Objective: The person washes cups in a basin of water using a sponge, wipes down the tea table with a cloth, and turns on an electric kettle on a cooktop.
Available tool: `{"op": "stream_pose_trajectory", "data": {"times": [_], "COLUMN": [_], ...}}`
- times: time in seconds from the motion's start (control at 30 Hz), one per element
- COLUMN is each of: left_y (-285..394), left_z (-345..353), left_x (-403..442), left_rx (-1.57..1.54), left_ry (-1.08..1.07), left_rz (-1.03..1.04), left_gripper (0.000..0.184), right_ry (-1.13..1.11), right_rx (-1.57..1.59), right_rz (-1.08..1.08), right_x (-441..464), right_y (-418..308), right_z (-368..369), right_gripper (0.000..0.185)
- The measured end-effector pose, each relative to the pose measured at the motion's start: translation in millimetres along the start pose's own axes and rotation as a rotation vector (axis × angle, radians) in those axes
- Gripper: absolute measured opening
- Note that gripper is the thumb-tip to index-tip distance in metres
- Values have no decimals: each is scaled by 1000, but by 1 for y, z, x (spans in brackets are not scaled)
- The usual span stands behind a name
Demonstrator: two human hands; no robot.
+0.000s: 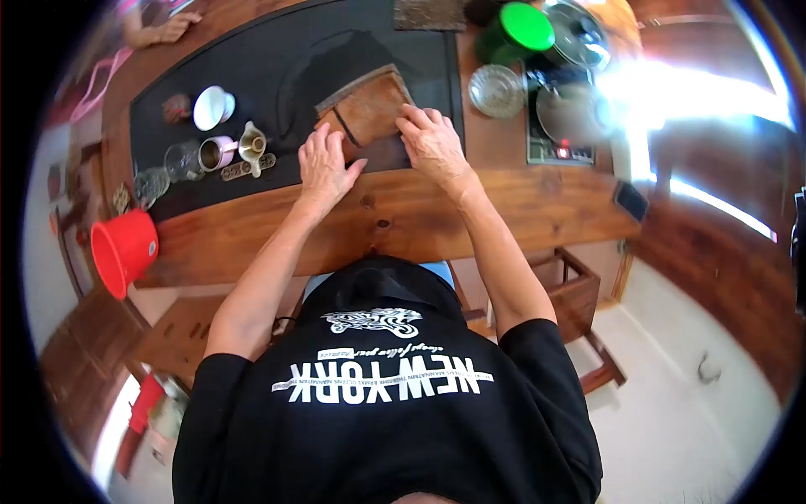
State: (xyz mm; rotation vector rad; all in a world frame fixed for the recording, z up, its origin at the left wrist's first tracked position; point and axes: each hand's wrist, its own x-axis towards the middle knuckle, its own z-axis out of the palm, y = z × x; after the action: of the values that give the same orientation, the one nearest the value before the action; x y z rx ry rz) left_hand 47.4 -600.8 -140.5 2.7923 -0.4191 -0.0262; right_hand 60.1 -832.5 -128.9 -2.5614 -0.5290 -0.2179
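Note:
A brown cloth [374, 107] with a dark stripe and a darker upper edge lies on the black tray [269, 63] set in the wooden table. My left hand [326, 168] is at the cloth's lower left corner, fingers bent over its edge and thumb out to the side. At the cloth's right edge is my right hand [433, 144], its fingertips pressed together on the cloth. The cloth hides what lies under the left fingertips, and its lower part lies flat between both hands.
Left on the tray stand a white cup [213, 108], a pink-rimmed cup [217, 152], a small pitcher [252, 142] and glass cups. A red bucket [124, 252] is at the left edge. Rightward are a glass dish [497, 91], a green-lidded container [527, 26] and a kettle [564, 113]. Another person's hand [178, 27] rests top left.

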Motion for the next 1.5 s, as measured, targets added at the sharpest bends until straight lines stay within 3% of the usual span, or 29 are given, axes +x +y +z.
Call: {"op": "stream_pose_trajectory", "data": {"times": [0.2,0.3,0.33,0.43,0.63,0.7,0.77,0.87,0.9,0.97,1.03,1.1,1.2,1.3,1.37,1.43,1.5], "left_y": [-8,-22,-24,-33,-46,-48,-53,-55,-57,-56,-62,-63,-50,-23,-20,-18,-22], "left_z": [7,6,5,0,5,5,4,8,12,8,6,11,-8,-25,-14,-12,-15], "left_x": [2,0,1,6,21,25,27,35,38,46,52,56,56,52,51,52,50], "left_rx": [-8,-39,-93,-254,-514,-552,-609,-658,-658,-587,-633,-417,-194,-115,-53,-26,-36], "left_ry": [53,82,135,152,184,207,91,120,129,193,117,221,359,203,105,35,90], "left_rz": [-40,1,-13,-82,-260,-306,-430,-585,-636,-600,-638,-519,-268,-61,-32,-54,32], "left_gripper": [51,41,29,25,14,13,21,23,23,24,24,17,36,47,52,53,53], "right_ry": [-221,-191,-141,-212,-347,-354,-310,-194,-193,-227,-276,-273,-234,-159,-220,-204,-133], "right_rx": [-34,-101,-44,-28,20,-30,17,350,348,316,334,237,218,21,-128,-72,108], "right_rz": [-153,-264,-270,-180,-307,-253,-246,80,80,305,431,459,444,313,329,360,336], "right_x": [18,24,28,48,65,61,69,94,105,115,125,129,126,123,125,120,104], "right_y": [25,38,40,43,30,34,42,42,43,44,41,44,46,40,20,7,1], "right_z": [9,12,13,8,-3,7,17,25,28,33,36,41,47,45,25,6,-11], "right_gripper": [46,36,29,21,30,30,30,33,33,36,41,44,43,36,39,53,50]}}
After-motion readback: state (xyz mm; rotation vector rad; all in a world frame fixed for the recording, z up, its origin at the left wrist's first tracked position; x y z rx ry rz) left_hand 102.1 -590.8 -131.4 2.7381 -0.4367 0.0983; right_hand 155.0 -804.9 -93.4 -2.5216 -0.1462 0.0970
